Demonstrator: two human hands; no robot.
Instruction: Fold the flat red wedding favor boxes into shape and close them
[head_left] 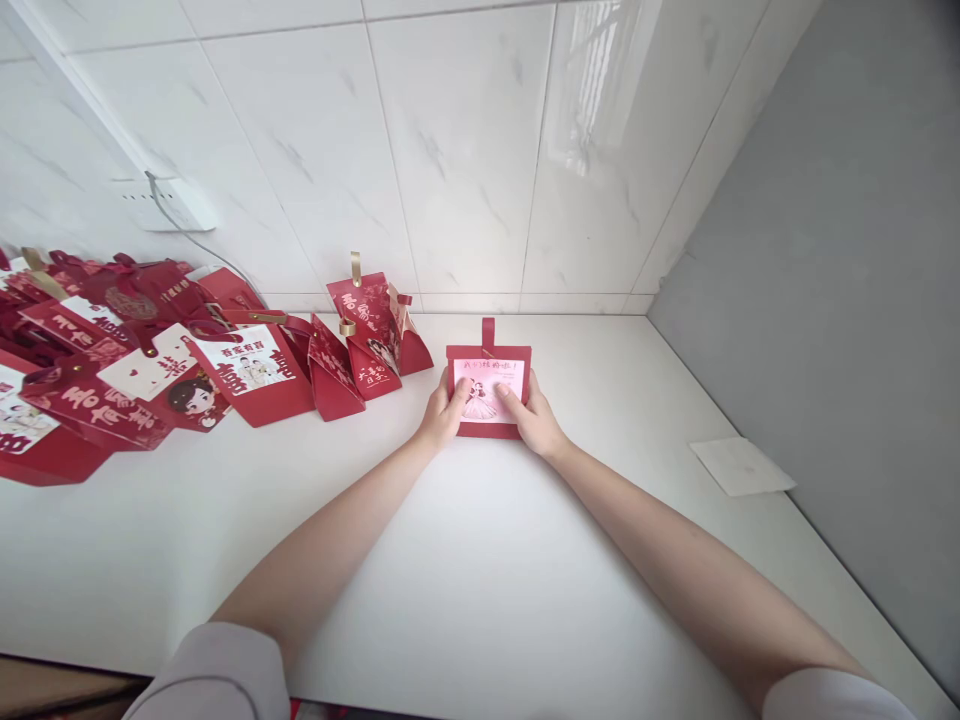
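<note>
Between my two hands is a red gift box [489, 430] with a pink printed card on its front and a red strap loop standing up from its top. My left hand [448, 408] grips its left side, thumb lying on the card. The right side is held by my right hand [534, 412], whose thumb also presses on the card. The fingers behind the box are hidden. On the pink card [487, 372] there is writing and a figure in a wide dress, partly covered by my thumbs.
Several red gift boxes [274, 395] are crowded along the left, some with gold loops. A folded box [367, 310] leans near the wall. A white paper [741, 466] lies at the right by a grey panel [840, 300]. A cable hangs from the wall socket [169, 205].
</note>
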